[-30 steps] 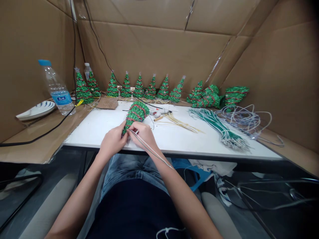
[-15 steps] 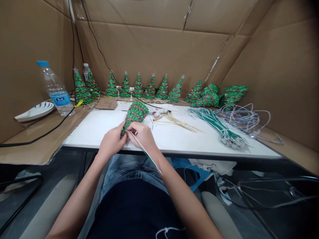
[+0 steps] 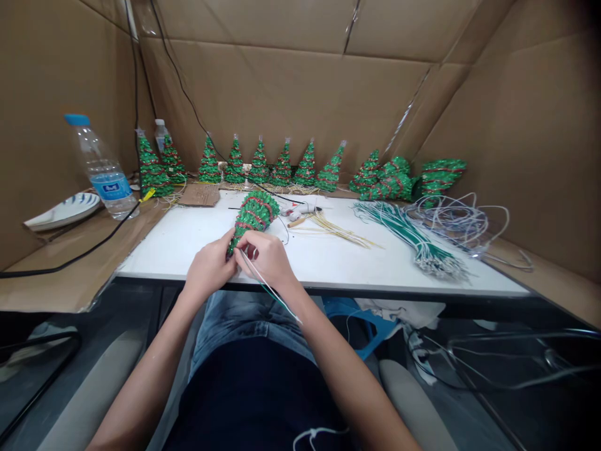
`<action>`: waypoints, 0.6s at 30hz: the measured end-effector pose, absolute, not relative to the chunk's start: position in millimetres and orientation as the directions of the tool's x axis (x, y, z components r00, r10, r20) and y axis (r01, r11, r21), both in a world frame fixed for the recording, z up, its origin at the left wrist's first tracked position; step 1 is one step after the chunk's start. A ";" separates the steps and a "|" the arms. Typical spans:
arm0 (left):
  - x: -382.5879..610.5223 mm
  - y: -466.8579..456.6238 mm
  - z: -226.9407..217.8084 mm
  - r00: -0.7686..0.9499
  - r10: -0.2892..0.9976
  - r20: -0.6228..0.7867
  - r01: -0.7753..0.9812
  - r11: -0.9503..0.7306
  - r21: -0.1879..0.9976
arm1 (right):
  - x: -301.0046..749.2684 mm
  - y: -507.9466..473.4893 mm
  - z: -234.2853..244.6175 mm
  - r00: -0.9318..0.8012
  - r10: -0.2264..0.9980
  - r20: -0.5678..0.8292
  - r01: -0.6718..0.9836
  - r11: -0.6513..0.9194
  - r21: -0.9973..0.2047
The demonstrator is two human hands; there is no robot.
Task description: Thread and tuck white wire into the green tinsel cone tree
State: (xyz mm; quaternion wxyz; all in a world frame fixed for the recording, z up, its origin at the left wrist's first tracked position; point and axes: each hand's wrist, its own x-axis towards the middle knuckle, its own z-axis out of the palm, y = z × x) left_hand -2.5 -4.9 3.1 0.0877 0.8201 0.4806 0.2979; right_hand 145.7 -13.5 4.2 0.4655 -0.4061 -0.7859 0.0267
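Both hands, left and right, fingers closed on a tinsel tree, the right apparently also pinching a wire.

Green tree up close, sparkling, ringed with red bands. The wire at its tip runs white beside green. Far along the wall, the row of trees shows the same green with red stripes. The table is plain white, and the cardboard all round is brown. Far left, the bottle is clear with a blue cap and a blue-and-white label, and the plate is white with blue strokes. A black cable crosses the left side. On the right there's a bundle of green leads with white ends, then pale white loops. Straw-yellow sticks lie mid-table. Near, blue jeans and a dark top.
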 end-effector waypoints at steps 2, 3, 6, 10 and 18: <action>-2.2 -5.3 3.2 0.359 0.842 0.403 0.739 -0.520 0.429 | 145.8 -13.3 3.3 -0.240 0.651 0.720 0.607 0.679 -0.412; -2.1 -5.4 3.1 0.354 0.844 0.402 0.745 -0.515 0.425 | 145.9 -12.7 2.6 -0.234 0.656 0.718 0.614 0.672 -0.414; -1.7 -5.8 2.9 0.342 0.850 0.402 0.763 -0.501 0.410 | 145.8 -11.4 1.7 -0.203 0.687 0.698 0.644 0.631 -0.434; -1.9 -5.7 2.7 0.349 0.848 0.399 0.763 -0.504 0.405 | 144.9 -14.4 4.0 -0.231 0.672 0.703 0.633 0.653 -0.416; -1.6 -4.3 1.6 0.333 0.856 0.395 0.784 -0.484 0.390 | 145.9 -9.7 0.4 -0.227 0.691 0.686 0.670 0.622 -0.405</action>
